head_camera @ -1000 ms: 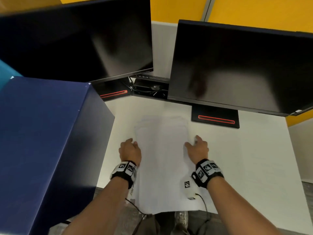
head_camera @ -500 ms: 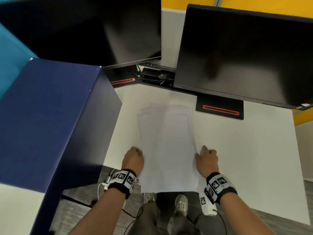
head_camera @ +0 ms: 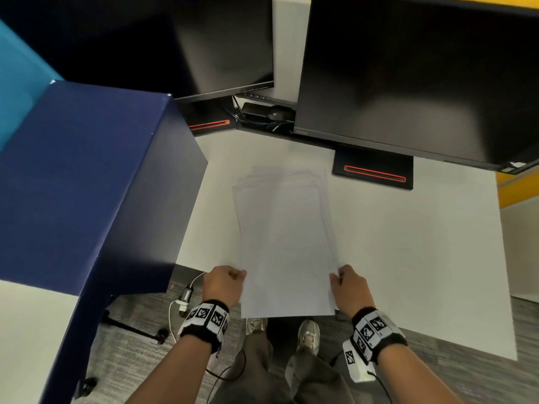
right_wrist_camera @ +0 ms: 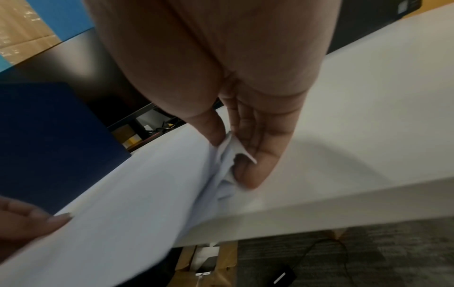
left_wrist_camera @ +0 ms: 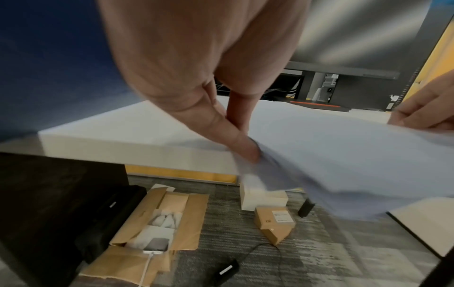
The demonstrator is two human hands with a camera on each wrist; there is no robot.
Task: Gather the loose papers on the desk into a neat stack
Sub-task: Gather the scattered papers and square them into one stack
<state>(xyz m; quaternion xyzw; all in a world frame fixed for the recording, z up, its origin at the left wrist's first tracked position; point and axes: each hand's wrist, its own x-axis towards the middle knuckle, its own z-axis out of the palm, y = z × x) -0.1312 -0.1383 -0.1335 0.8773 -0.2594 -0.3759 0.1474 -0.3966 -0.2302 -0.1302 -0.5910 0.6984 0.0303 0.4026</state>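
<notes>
- Head view: the papers (head_camera: 284, 243), which lay wholly on the desk (head_camera: 408, 258) a second ago, now hang off its near edge, their bottom end over the floor.
- That slide toward the person suggests the gathering is done and the lift to square the sheets comes next; the far ends look fanned and uneven.
- Left hand (head_camera: 223, 284) pinches the left edge of the pile, thumb on top and fingers curled beneath, as the left wrist view confirms.
- Right hand (head_camera: 350, 288) clamps the right edge the same way; the right wrist view shows the corner crumpled between thumb and fingers (right_wrist_camera: 258, 161).
- Beyond the papers stand two dark monitors (head_camera: 408, 83), with a blue partition (head_camera: 87, 185) at left.
</notes>
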